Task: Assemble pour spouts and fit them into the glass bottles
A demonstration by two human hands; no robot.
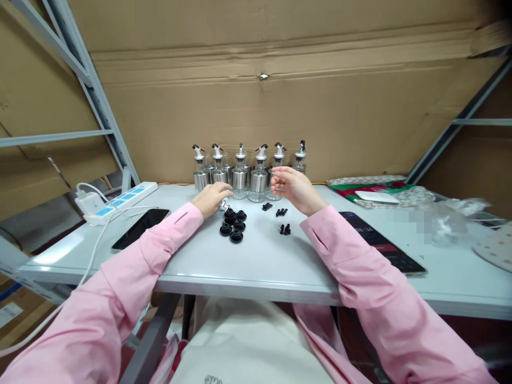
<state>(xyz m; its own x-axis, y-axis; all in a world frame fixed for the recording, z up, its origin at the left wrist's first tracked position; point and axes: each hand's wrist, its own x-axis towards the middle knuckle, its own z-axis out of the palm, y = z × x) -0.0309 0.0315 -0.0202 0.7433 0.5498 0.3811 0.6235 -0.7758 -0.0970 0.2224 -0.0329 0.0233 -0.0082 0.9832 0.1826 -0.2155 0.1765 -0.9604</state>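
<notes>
My left hand (213, 197) reaches over the table with its fingers bent down around a small shiny silver pourer part (225, 206), partly hidden under the fingertips. Just in front of that hand lies a cluster of black ribbed stoppers (237, 236). Raised near the front of a glass bottle (276, 195), my right hand (296, 186) has curved fingers, with a gap between thumb and fingertips. It overlaps the bottle in view, and nothing shows in its grip. Small black plastic pieces (285, 229) lie in little groups below it.
A row of bottles with steel sleeves (240, 181) and pourer tops stands before the cardboard wall (264, 117). A phone (141, 229) and power strip (126, 201) lie left. At right are a tablet (384, 245), patterned cloth (416, 194) and clear plastic bags (448, 216).
</notes>
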